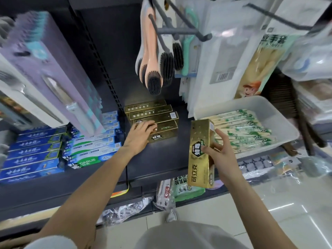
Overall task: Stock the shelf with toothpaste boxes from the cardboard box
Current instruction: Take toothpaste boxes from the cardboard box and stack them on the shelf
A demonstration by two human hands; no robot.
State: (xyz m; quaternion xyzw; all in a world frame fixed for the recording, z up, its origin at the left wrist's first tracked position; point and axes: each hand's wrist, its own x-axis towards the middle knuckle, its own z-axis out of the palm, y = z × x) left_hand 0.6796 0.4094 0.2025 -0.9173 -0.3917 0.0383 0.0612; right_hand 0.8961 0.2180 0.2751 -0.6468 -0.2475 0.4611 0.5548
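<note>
Several gold toothpaste boxes (152, 112) lie stacked at the back of the dark shelf (158, 159). My left hand (140, 135) rests with its fingers laid over the front gold box (167, 131) of that stack. My right hand (218, 153) grips another gold toothpaste box (199, 153), held lengthwise above the shelf's front edge, just right of the stack. The cardboard box is out of view.
Blue toothpaste boxes (34, 155) and white-green Darlie boxes (91, 148) fill the shelf's left. A white plastic bin (280, 123) of wrapped chopsticks sits on the right. Brushes (158, 69) and packaged goods hang from hooks above. Bagged items lie on a lower shelf.
</note>
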